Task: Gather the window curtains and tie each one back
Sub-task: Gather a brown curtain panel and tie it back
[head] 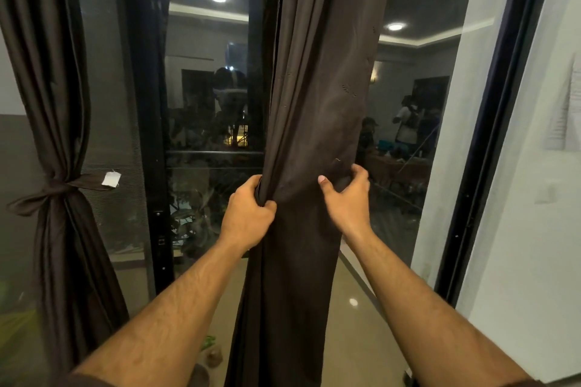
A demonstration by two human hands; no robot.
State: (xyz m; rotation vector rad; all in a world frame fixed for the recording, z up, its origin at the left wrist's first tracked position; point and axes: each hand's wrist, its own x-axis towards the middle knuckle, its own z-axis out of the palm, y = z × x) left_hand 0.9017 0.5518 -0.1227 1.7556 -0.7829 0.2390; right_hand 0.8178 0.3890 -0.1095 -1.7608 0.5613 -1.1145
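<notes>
Both hands squeeze the dark brown middle curtain (301, 135) at waist height, hanging before the glass door (213, 104): the left hand (248, 214) clenches its left edge, the right hand (347, 195) pinches folds inward, likely narrowing it for tying. The left curtain (53, 104) is already knotted with its tie-back (59, 190), whose white tag (111, 179) shows no legible writing.
</notes>
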